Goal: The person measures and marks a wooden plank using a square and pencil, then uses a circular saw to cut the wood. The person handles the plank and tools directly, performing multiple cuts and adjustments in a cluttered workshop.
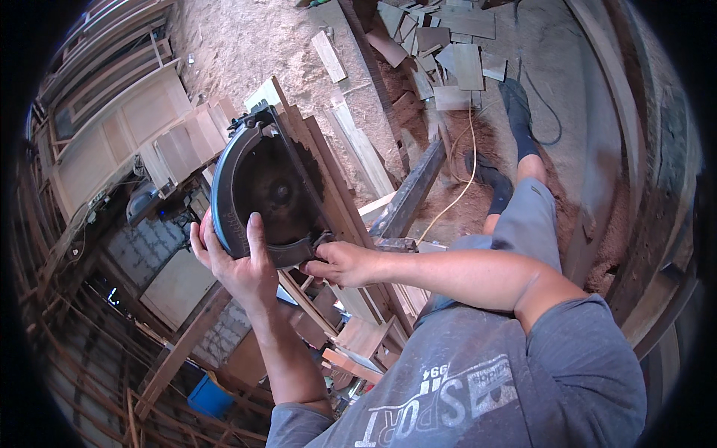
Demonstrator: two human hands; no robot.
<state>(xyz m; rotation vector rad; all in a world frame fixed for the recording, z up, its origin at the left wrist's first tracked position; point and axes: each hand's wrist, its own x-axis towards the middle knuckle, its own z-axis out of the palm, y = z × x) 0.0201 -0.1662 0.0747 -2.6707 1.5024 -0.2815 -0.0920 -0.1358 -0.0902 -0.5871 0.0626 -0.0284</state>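
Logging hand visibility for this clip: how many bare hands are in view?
2: the left hand at the lower left of the circular saw, and the right hand at its lower right. Some of their fingers are partly hidden; no other hands show.

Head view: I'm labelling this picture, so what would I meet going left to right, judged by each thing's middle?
Light wooden panel → blue bin → circular saw → right hand → dark beam → grey shorts.
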